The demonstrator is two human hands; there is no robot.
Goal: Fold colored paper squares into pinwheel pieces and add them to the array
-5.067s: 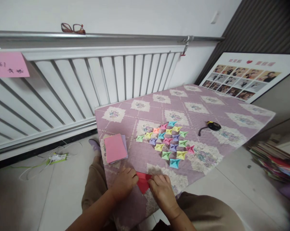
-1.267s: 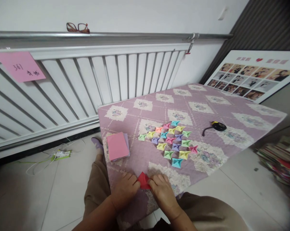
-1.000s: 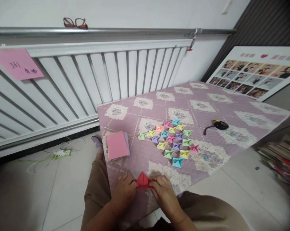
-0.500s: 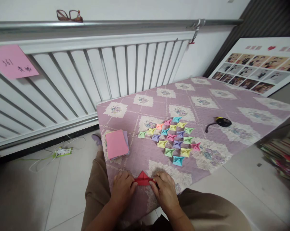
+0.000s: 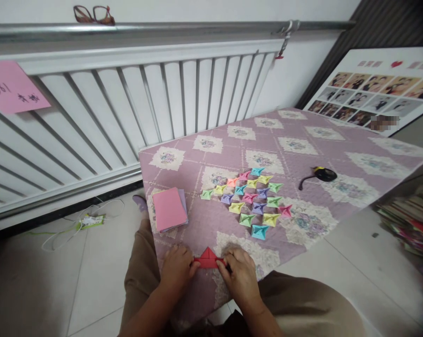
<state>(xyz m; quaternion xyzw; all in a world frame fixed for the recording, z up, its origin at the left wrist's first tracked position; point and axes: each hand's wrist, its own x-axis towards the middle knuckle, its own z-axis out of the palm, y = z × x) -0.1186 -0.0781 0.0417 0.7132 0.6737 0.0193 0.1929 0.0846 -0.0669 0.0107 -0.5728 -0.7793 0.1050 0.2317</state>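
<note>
A red folded paper piece, with a pointed triangular top and a straight band below it, lies at the near edge of the table. My left hand pinches its left end, and my right hand grips its right end between thumb and fingers. Both ends are partly hidden under the fingers. Farther off, slightly to the right, several small folded paper boats in green, yellow, blue, purple, pink and orange stand in slanted rows. Left of them is a stack of coloured paper sheets, pink on top.
A floral cloth covers the table. On its right lies a black and yellow object with a strap. Behind stand a white radiator and a photo board. A power strip rests on the floor at left.
The red paper's lower band looks flatter and straighter between my hands, which stay at its two ends. The whole view has shifted slightly.
</note>
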